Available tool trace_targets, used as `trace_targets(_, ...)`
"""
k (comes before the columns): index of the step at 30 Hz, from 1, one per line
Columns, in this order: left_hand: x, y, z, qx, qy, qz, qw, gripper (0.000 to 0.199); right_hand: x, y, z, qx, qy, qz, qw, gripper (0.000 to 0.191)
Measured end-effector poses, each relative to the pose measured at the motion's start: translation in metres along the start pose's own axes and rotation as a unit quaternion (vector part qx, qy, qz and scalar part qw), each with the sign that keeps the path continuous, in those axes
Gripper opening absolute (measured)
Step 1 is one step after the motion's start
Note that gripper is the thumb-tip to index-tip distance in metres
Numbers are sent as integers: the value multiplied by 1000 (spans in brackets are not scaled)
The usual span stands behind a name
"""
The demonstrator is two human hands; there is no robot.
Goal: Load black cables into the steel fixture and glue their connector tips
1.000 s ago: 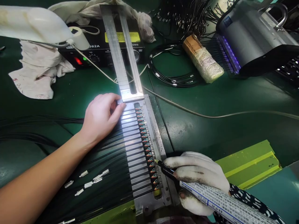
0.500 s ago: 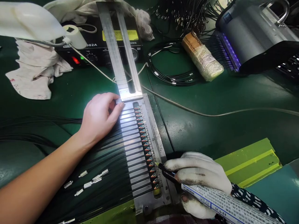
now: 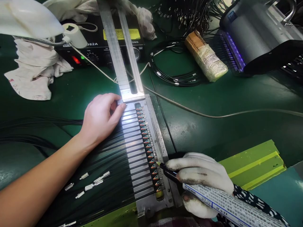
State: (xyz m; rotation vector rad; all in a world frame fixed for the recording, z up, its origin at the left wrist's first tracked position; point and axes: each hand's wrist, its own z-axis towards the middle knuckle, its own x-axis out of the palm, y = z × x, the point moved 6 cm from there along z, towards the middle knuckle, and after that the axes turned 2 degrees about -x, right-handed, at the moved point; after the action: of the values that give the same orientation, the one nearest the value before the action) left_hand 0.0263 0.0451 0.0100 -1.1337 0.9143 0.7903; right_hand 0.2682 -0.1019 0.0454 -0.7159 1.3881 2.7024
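Note:
A long metal fixture (image 3: 140,182) lies on the bench, holding a row of black cables side by side. Their stripped ends show small coloured wires (image 3: 147,136) and metal connectors over a slot. My bare left hand (image 3: 101,115) is closed on the fixture's far left edge, thumb and fingers pinching near the hinge. My gloved right hand (image 3: 203,179) grips a dispensing syringe (image 3: 222,198) with a white printed label and black front. Its yellowish tip (image 3: 158,163) is at the wire ends in the lower half of the row; whether it touches I cannot tell.
A black control box (image 3: 94,55) with a red display stands behind, beside rags (image 3: 38,66). Coiled cables (image 3: 175,83), a wrapped block (image 3: 205,58) and a grey machine with purple light (image 3: 258,41) sit farther back. A thin hose (image 3: 213,116) crosses the bench. Loose cable ends (image 3: 88,186) lie left.
The syringe tip has shifted slightly up and left along the row of wire ends, with my right hand following. My left hand stays in place on the fixture.

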Motion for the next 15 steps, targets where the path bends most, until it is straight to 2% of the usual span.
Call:
trace_targets(9,0,0,0,3,-3,0,1000,22,0,-2,0,-4,-14,-11,1000,19)
trace_targets(15,1,0,0,1,0,-4,1000,23,-6,15,7,-27,22,-25,999,18)
